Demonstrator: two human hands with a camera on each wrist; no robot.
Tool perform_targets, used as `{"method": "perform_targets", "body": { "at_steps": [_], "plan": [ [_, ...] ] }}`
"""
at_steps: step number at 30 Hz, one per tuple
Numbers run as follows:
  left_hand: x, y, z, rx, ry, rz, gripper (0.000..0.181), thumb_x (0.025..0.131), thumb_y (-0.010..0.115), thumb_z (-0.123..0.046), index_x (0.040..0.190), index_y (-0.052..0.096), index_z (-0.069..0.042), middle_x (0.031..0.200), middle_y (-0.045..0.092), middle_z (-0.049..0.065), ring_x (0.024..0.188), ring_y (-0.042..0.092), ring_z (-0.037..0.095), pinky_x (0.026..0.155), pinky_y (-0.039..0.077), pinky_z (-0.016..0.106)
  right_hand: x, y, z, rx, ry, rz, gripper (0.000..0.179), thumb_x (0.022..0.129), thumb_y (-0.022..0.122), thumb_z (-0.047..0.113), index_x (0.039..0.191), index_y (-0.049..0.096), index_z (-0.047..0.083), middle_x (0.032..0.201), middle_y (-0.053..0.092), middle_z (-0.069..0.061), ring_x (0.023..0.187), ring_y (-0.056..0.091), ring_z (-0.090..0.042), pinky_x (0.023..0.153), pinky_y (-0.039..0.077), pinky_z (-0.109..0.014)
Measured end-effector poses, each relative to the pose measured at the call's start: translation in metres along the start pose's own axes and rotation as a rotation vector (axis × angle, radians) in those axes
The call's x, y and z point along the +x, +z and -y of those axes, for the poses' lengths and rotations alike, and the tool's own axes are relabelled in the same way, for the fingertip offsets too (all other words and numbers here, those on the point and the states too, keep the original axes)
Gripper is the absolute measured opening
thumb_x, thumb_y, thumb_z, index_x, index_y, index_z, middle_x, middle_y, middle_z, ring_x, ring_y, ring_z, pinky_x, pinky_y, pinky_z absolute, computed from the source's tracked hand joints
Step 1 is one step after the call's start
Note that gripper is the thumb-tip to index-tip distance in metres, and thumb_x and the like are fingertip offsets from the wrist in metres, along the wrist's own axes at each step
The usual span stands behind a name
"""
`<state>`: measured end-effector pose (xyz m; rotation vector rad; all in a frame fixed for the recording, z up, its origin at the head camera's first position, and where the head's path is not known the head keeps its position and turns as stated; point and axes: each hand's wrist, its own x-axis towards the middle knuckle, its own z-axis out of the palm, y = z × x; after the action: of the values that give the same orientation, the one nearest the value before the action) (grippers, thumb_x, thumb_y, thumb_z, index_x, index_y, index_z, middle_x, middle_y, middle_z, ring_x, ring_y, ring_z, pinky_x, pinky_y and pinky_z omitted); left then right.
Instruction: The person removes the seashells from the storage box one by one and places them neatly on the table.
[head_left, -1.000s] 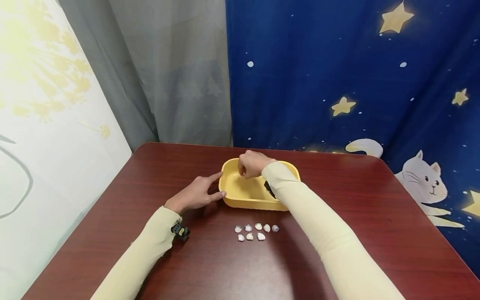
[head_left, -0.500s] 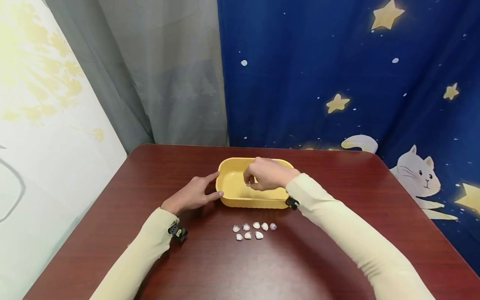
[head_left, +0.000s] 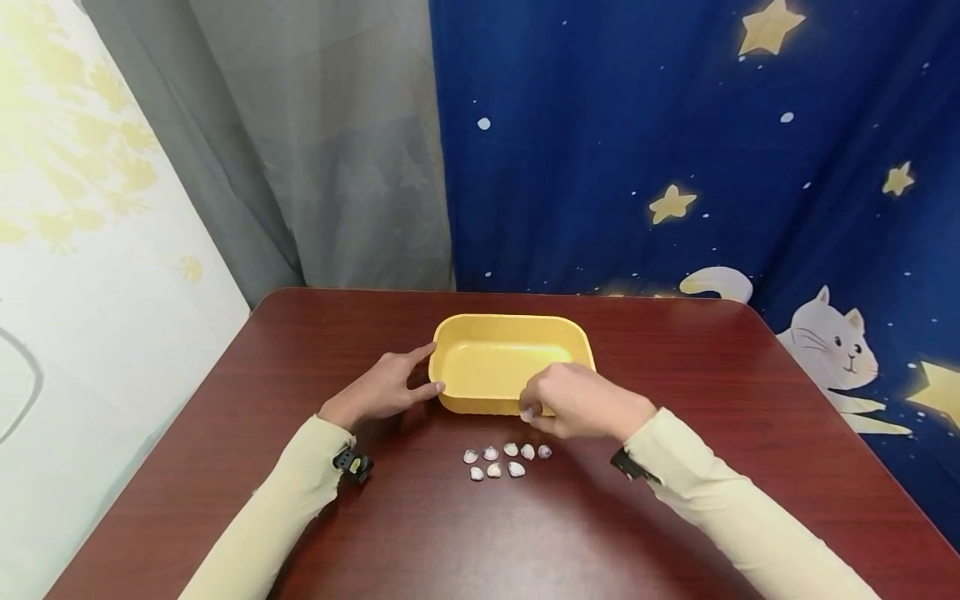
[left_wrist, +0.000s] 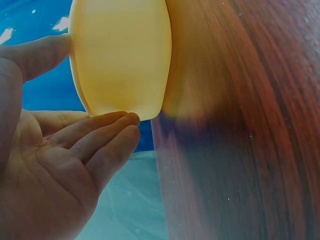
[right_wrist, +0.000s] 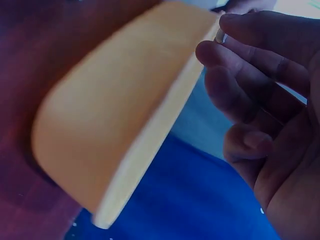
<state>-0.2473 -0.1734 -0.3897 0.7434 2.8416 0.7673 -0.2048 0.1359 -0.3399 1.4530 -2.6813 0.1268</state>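
Observation:
A yellow rectangular plastic basin (head_left: pixel 491 406) stands on the table. At its left end, my left hand (head_left: pixel 381 387) touches the rim with thumb and forefinger apart and fairly straight. In the left wrist view, the other fingers (left_wrist: pixel 112 135) lie extended against the basin's end wall. My right hand (head_left: pixel 581 400) pinches a small whitish seashell (head_left: pixel 527 414) between thumb and fingertips, over the basin's near right edge. The right wrist view shows the seashell (right_wrist: pixel 220 36) edge-on, with the remaining fingers curled. Several shells (head_left: pixel 491 453) lie in two short rows in front of the basin.
The dark red wooden table (head_left: pixel 337 533) has rounded far corners. Behind it hang a grey curtain (head_left: pixel 352 167) and a blue one (head_left: pixel 555 183) with stars and a cat. A white patterned panel (head_left: pixel 112 333) stands at the left.
My right hand has come out of the basin with the seashell, moving toward me and to the right. My left hand stays at the basin's left end.

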Motion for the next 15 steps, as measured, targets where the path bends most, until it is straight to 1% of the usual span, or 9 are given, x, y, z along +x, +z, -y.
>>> {"method": "perform_targets", "body": {
  "at_steps": [3, 7, 10, 15],
  "plan": [
    [-0.004, 0.0, 0.002, 0.011, -0.004, -0.006, 0.079, 0.096, 0.064, -0.045, 0.156, 0.034, -0.004, 0.152, 0.051, 0.016, 0.136, 0.056, 0.03, 0.111, 0.048, 0.051, -0.008, 0.013, 0.007, -0.016, -0.034, 0.01, 0.006, 0.085, 0.075, 0.017, 0.081, 0.074, 0.02, 0.071, 0.067, 0.014, 0.067, 0.06, 0.001, 0.061, 0.053, -0.019],
    [-0.004, 0.0, 0.002, 0.009, -0.01, -0.01, 0.08, 0.096, 0.065, -0.046, 0.157, 0.033, -0.005, 0.152, 0.051, 0.015, 0.135, 0.057, 0.029, 0.111, 0.048, 0.051, -0.015, 0.029, 0.011, -0.039, -0.055, 0.028, 0.013, 0.083, 0.077, 0.016, 0.074, 0.069, 0.021, 0.064, 0.06, 0.014, 0.061, 0.049, 0.002, 0.056, 0.044, -0.016],
    [-0.001, 0.0, 0.0, -0.001, -0.017, -0.003, 0.08, 0.096, 0.065, -0.045, 0.158, 0.032, -0.006, 0.153, 0.051, 0.014, 0.135, 0.056, 0.028, 0.112, 0.047, 0.05, -0.02, 0.038, 0.012, -0.049, -0.049, 0.035, 0.02, 0.082, 0.078, 0.017, 0.068, 0.064, 0.022, 0.06, 0.056, 0.015, 0.058, 0.045, 0.003, 0.054, 0.039, -0.015],
    [0.003, 0.002, -0.002, 0.0, -0.016, 0.005, 0.08, 0.096, 0.065, -0.043, 0.158, 0.031, -0.006, 0.152, 0.051, 0.015, 0.135, 0.056, 0.028, 0.112, 0.047, 0.051, -0.026, 0.048, 0.013, -0.068, -0.019, 0.028, 0.028, 0.08, 0.079, 0.022, 0.06, 0.059, 0.025, 0.056, 0.053, 0.016, 0.054, 0.043, 0.003, 0.05, 0.04, -0.018]
  ]
}}
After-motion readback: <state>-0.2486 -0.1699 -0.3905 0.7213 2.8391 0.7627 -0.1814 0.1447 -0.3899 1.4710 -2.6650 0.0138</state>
